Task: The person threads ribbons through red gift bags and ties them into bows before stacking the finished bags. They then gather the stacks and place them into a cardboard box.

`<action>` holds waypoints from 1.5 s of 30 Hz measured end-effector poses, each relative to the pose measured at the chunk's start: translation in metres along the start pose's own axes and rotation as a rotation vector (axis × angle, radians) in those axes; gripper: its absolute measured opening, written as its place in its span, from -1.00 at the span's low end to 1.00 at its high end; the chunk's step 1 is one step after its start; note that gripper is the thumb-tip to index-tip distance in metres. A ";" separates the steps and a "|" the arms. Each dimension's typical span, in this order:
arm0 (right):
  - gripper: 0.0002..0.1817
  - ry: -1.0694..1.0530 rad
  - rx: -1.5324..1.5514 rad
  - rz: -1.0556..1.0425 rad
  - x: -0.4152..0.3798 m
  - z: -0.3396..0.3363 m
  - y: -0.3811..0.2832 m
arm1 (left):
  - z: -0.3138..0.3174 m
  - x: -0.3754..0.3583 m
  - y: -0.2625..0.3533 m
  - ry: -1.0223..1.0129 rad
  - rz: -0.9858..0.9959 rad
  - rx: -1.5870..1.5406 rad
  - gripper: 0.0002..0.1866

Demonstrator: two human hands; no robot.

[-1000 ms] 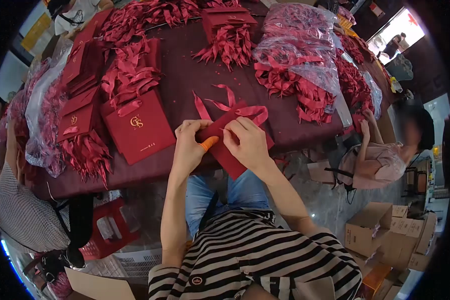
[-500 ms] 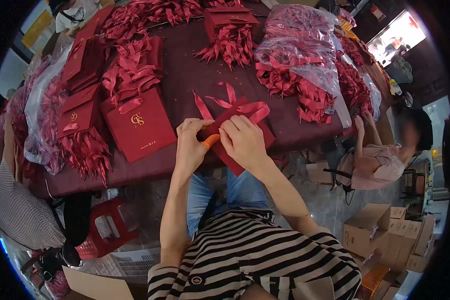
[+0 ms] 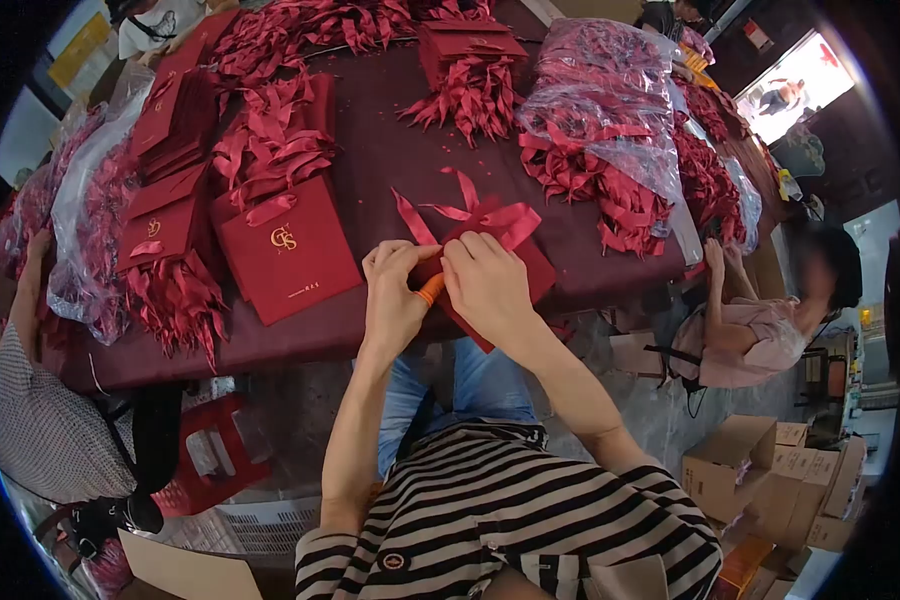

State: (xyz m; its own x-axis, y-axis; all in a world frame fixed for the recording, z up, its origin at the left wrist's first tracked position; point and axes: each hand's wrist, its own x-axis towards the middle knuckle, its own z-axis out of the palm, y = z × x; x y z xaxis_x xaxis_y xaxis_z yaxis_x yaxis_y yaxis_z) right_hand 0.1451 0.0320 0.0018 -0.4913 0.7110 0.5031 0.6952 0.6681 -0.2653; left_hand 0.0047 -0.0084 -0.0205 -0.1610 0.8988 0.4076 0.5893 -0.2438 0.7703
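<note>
A red paper bag with a red ribbon is at the table's front edge, between both hands. My left hand is closed at the bag's left side, its fingertips pinching the edge; an orange band shows on one finger. My right hand lies over the bag's middle with its fingers bent and pressed together on it. What the right fingertips grip is hidden. To the left lies a stack of red bags with gold lettering, ribbons on top.
More bags with ribbons stand at the left. A plastic-wrapped ribbon pile lies at the right of the dark tablecloth. People work at both sides. Cardboard boxes and a red crate are on the floor.
Both hands remain at the bag, with the left fingers shifted slightly closer to the right hand. The view has moved a little. At far left, a co-worker's arm has come into sight.
</note>
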 end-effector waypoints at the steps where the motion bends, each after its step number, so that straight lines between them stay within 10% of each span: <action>1: -0.87 0.000 0.001 -0.003 0.000 0.001 0.000 | -0.002 0.001 0.000 0.003 -0.001 0.001 -0.63; 10: -0.68 -0.206 0.377 0.098 0.007 -0.030 0.027 | -0.003 0.002 0.008 -0.036 0.248 0.098 -0.58; 14: -0.67 -0.159 0.297 0.072 0.003 -0.040 0.031 | -0.011 0.010 0.026 -0.023 0.045 -0.130 -0.64; 16: -0.68 -0.096 0.187 -0.017 -0.006 -0.037 0.026 | -0.019 0.024 0.018 -0.234 -0.275 -0.557 -0.76; 20: -0.65 0.000 0.035 -0.179 -0.016 -0.031 0.023 | -0.027 0.049 -0.005 -0.722 -0.193 -0.425 -0.82; 25: -0.60 -0.028 0.077 -0.116 -0.018 -0.034 0.024 | -0.020 0.055 -0.012 -0.783 -0.246 -0.598 -0.83; 28: -0.59 -0.176 0.217 0.209 -0.021 -0.044 0.021 | -0.009 0.056 -0.013 -0.317 -0.316 -0.490 -0.89; 34: -0.53 -0.170 0.306 0.190 -0.020 -0.045 0.022 | 0.026 0.035 0.021 0.145 -0.061 -0.131 -0.89; 40: -0.77 0.081 0.155 0.076 0.024 -0.048 0.059 | 0.043 0.031 0.014 0.074 -0.240 0.124 -0.81; 45: -0.82 -0.127 0.022 0.003 0.050 0.001 0.084 | 0.047 0.033 0.007 0.118 -0.156 0.185 -0.80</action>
State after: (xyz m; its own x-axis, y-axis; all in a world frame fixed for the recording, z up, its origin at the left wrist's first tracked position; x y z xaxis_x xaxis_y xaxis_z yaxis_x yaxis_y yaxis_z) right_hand 0.1790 0.1237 0.0039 -0.5528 0.7342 0.3943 0.6859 0.6695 -0.2851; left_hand 0.0411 0.0366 -0.0252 -0.3461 0.8689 0.3540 0.6833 -0.0251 0.7297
